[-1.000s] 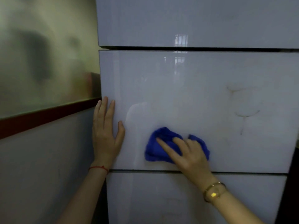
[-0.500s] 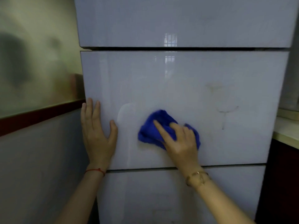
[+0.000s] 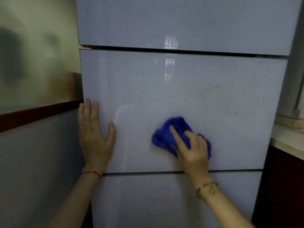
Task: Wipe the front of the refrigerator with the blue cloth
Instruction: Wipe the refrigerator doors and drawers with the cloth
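Note:
The white glossy refrigerator [image 3: 181,89] fills the middle of the view, with three door panels split by dark horizontal gaps. A crumpled blue cloth [image 3: 166,135] is pressed against the lower part of the middle panel. My right hand [image 3: 190,148] lies on top of the cloth, fingers spread over it, holding it to the door. My left hand [image 3: 93,134] rests flat and open on the left edge of the same panel, fingers pointing up. Faint smudges show on the panel's right side.
A wall [image 3: 37,162] with a dark red stripe stands close on the left of the refrigerator. A pale countertop [image 3: 287,142] over a dark cabinet adjoins it on the right.
My right hand has slid the blue cloth to the right across the middle panel. The left hand stays flat on the panel's left edge. The view has shifted.

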`<state>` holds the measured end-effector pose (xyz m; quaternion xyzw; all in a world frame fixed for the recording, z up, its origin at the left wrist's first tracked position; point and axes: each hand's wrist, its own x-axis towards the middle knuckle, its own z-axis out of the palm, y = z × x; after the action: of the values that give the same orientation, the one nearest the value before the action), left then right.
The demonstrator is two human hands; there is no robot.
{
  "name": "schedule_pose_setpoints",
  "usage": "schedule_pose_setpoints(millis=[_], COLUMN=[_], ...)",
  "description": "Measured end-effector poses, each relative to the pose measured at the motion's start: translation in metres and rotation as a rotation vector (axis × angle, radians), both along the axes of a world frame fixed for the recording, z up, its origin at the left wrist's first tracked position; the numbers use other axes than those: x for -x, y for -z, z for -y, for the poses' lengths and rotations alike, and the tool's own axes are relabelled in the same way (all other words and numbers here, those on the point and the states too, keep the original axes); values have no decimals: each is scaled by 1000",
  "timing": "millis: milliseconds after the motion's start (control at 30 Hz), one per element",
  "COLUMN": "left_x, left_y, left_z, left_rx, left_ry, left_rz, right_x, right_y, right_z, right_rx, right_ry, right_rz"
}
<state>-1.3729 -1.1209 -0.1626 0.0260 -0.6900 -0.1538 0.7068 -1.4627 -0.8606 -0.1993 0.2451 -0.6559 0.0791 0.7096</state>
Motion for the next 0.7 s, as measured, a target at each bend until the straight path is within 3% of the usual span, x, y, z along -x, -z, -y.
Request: schedule_pose_setpoints(millis=[67, 233, 333, 500, 567, 633, 700], left_x=[0, 1, 1, 1, 0, 0, 1], left_y=[0, 0, 0, 0, 0, 0, 0], left_z=[0, 0, 0, 1, 2, 0, -1], left_rx=[2, -6, -3, 5, 6, -4, -7], left_ry=[3, -9, -9, -15, -14, -13, -13], left_rz=[2, 7, -1, -6, -7, -8, -8], right_x=[5, 17, 9, 3, 6, 8, 7], right_y=[10, -100, -121, -38, -52, -95, -140], right_z=[-29, -58, -21, -2, -27, -42, -29], right_rx=[25, 616, 503, 31, 137, 401, 523], right_ry=[-6, -162, -148, -52, -83, -151, -163], right_rz=[34, 76, 18, -20, 18, 48, 33])
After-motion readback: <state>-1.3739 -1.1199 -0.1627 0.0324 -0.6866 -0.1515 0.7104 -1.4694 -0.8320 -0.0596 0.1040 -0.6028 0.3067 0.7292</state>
